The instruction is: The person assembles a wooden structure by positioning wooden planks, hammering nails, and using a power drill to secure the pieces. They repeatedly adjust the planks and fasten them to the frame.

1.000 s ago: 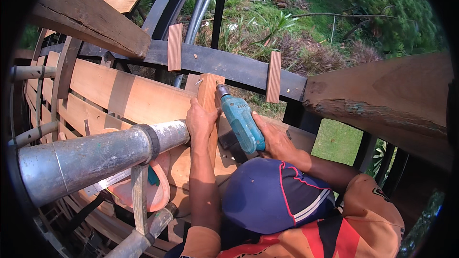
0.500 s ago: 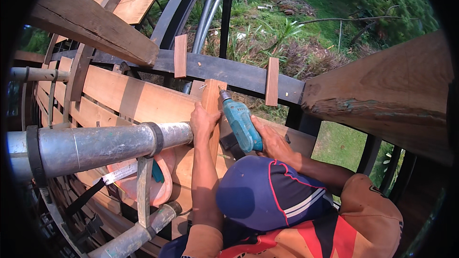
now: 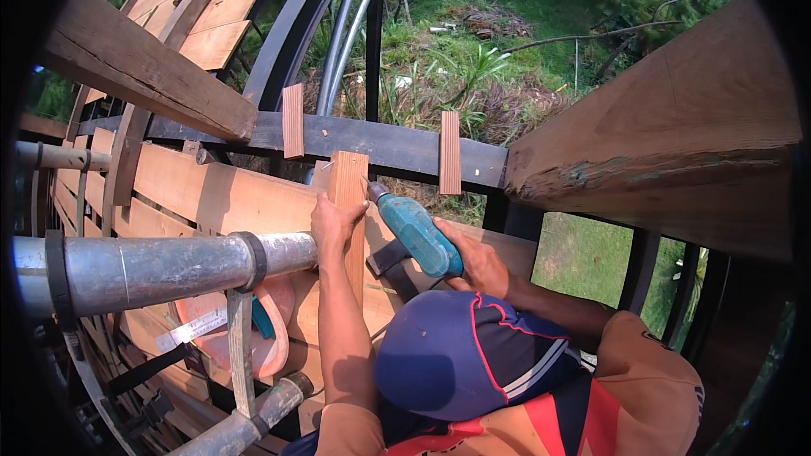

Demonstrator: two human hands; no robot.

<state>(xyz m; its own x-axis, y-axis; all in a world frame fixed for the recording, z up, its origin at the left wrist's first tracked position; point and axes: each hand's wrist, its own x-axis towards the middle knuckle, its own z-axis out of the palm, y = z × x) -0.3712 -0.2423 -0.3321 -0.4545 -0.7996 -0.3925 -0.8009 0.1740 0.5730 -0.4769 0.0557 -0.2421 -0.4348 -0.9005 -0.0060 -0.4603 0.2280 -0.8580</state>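
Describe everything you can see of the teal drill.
The drill has a teal casing, seemingly plastic, with a grey, metallic chuck and a thin bit. It slants across the picture, nose up and left, its bit at the right side of the wooden piece near its upper end; whether they touch is unclear. A co-worker's right grip holds it from the right; its handle is hidden. Whether it is spinning cannot be told.

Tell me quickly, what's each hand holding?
Wearer's left: unseen.
Wearer's right: unseen.
Co-worker's left hand: gripping wooden piece.
Co-worker's right hand: holding teal drill.
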